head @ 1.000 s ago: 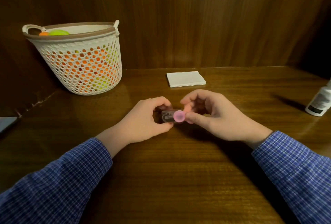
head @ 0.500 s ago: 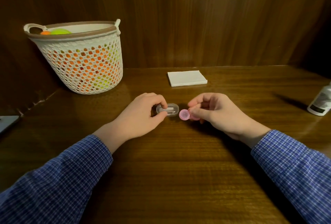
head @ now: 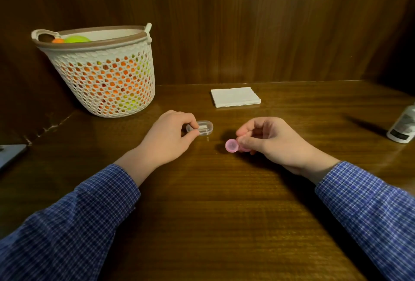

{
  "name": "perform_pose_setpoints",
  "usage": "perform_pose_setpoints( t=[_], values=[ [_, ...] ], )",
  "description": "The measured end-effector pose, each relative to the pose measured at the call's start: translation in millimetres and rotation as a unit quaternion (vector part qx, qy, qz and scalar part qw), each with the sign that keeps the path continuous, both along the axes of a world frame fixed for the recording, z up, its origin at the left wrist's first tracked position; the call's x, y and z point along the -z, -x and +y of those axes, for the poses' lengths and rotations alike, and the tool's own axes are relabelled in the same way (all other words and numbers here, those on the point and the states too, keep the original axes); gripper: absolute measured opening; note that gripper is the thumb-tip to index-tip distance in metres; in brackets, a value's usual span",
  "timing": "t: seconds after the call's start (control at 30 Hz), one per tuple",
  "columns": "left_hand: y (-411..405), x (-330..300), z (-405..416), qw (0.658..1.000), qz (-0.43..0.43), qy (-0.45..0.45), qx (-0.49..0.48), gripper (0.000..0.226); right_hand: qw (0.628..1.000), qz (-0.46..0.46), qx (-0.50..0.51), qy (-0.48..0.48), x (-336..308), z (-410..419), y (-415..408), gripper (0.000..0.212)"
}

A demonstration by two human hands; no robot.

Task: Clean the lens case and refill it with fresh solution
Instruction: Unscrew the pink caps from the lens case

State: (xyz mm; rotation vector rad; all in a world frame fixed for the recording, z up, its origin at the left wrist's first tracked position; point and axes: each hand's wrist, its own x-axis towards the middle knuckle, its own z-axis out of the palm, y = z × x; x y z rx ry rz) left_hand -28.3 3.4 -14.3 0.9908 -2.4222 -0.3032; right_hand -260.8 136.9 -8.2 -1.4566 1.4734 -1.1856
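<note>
Lens case (head: 231, 145) (pink) pinched in right hand (head: 271, 140); left hand (head: 167, 138) grips clear box (head: 203, 127); dark wooden table (head: 213, 213), wood-panelled wall.

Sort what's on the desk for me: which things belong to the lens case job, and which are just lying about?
Job:
- pink lens case, pinched by right hand
- clear box, held by left hand
- solution bottle
- white tissues, probably

Lying about:
- basket of balls
- grey device, left edge

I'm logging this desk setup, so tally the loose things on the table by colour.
White: 3, basket, folded tissue, bottle
Clear: 1, small clear box
Pink: 1, pink lens case
Grey: 1, flat item at the left edge
Total: 6
</note>
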Motion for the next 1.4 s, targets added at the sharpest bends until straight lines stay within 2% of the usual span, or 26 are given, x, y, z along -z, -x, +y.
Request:
perform_pose_setpoints(
  t=[0.13, 0.4, 0.47, 0.53, 0.67, 0.87, 0.93, 1.17, 1.3, 1.4],
  values=[
    [-8.1, -2.0, -7.9, 0.999, 0.004, 0.0, -0.039, 0.015, 1.0, 0.002, -0.002, -0.009, -0.8, 0.1, 0.3, 0.007],
    [-6.6, -5.0, -2.4, 0.999, 0.024, 0.026, -0.041, 0.017, 1.0, 0.026, 0.015, -0.004, -2.8, 1.6, -2.7, 0.007],
    [-1.4, -9.5, 13.0, 0.997, 0.064, 0.029, -0.017, 0.019, 0.999, 0.036, 0.026, -0.003, -5.1, 2.7, -3.8, 0.005],
    [7.8, -12.9, 37.4, 0.993, 0.101, -0.016, 0.052, 0.02, 0.999, 0.041, 0.031, -0.001, -8.4, 3.7, -3.9, 0.004],
    [24.7, -7.3, 72.0, 0.983, 0.059, -0.069, 0.159, 0.015, 0.998, 0.064, 0.006, -0.007, -12.1, 6.7, -4.7, 0.003],
    [21.5, -3.4, 70.1, 0.985, 0.032, -0.093, 0.145, 0.009, 0.993, 0.11, -0.023, -0.018, -7.9, 11.2, -6.1, 0.002],
    [20.8, -3.5, 70.2, 0.985, 0.033, -0.093, 0.142, 0.01, 0.988, 0.152, -0.022, -0.002, -8.1, 11.7, -5.6, 0.001],
    [20.4, -3.3, 73.9, 0.987, 0.037, -0.074, 0.139, 0.014, 0.968, 0.247, -0.03, -0.023, -11.6, 27.2, 6.3, 0.04],
    [21.6, -6.1, 78.5, 0.983, 0.041, -0.041, 0.177, 0.019, 0.96, 0.276, -0.038, 0.025, -2.0, 27.6, 1.6, 0.03],
    [21.8, -9.8, 79.5, 0.981, 0.029, -0.049, 0.183, 0.024, 0.961, 0.271, -0.035, 0.045, -0.4, 27.4, 0.9, 0.026]
  ],
)
